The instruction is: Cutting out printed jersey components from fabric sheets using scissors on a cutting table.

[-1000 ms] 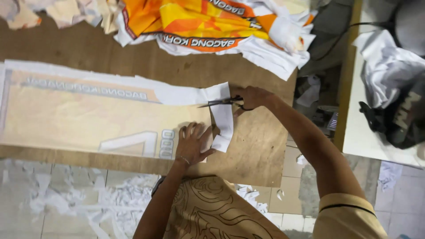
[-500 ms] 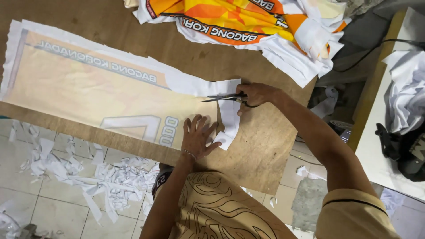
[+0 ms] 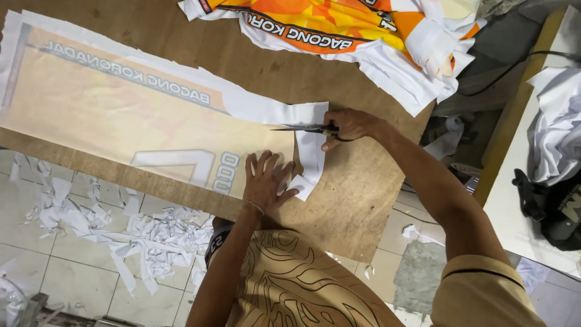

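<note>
Our right hand (image 3: 351,124) grips scissors (image 3: 302,128), blades open on white edge. Our left hand (image 3: 265,181) flat, fingers wide, pins printed fabric sheet (image 3: 121,115). We think: thin, floppy, light; hold near cut.

No packages, labels, signs or screens in view; lettering appears only as print on fabric (image 3: 139,121) on worktop (image 3: 363,181).

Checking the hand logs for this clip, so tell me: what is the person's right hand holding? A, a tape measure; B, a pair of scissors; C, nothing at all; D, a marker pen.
B: the right hand grips a pair of scissors, blades at the white edge of the printed fabric sheet, while the left hand presses flat on that sheet.
</note>
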